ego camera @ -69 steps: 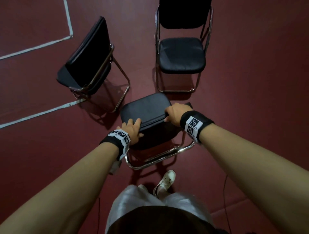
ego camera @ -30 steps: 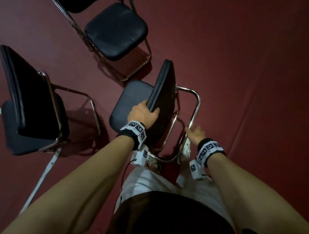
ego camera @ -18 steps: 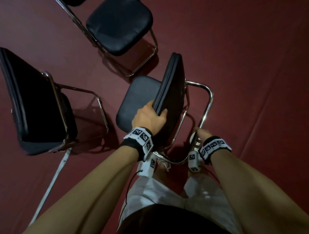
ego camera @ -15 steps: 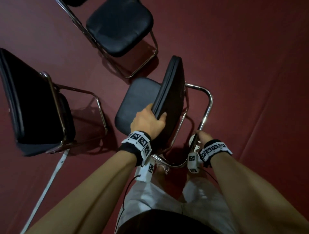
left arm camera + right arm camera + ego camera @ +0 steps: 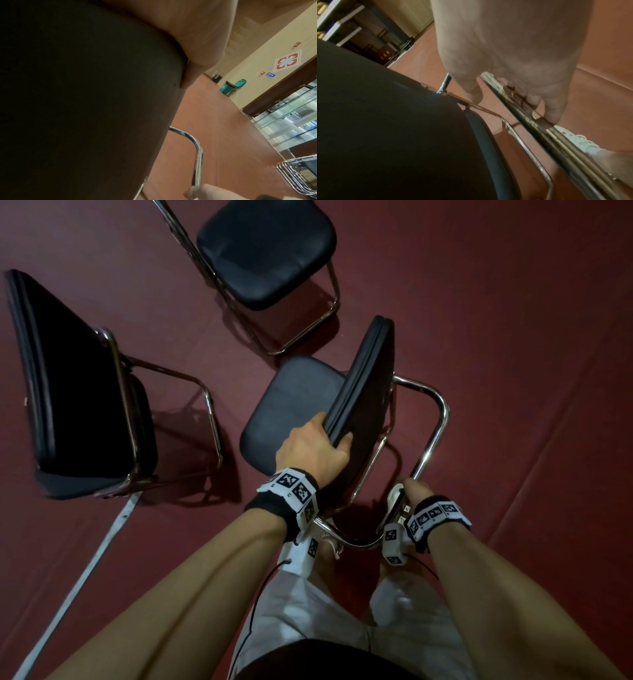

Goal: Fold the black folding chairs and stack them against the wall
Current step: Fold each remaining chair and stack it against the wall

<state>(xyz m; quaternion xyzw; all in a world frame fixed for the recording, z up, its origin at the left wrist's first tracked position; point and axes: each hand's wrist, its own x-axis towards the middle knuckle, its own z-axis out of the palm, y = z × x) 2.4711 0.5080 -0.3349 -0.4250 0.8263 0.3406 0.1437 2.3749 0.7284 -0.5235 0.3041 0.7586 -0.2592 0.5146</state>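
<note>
The black folding chair I hold stands half open just in front of me, its backrest (image 5: pixel 366 392) edge-on above the padded seat (image 5: pixel 287 402). My left hand (image 5: pixel 317 446) grips the near top corner of the backrest, thumb over its edge; the dark backrest (image 5: pixel 77 108) fills the left wrist view. My right hand (image 5: pixel 414 491) is curled round the chrome leg tube (image 5: pixel 430 440) low at the right; its fingers (image 5: pixel 551 111) wrap the tube (image 5: pixel 565 151). Two more black chairs stand unfolded, one on the left (image 5: pixel 78 392) and one at the top (image 5: pixel 267 251).
Dark red floor all round, with a white tape line (image 5: pixel 85 563) at the lower left. My feet in white shoes (image 5: pixel 394 498) stand close under the chair frame. A stack of folded chairs (image 5: pixel 300 173) and a green bin (image 5: pixel 228 88) stand by the far wall.
I have gone from behind the chair to its side. My right hand left the backrest top and took the chrome leg tube. In the last half second hardly anything moved.
</note>
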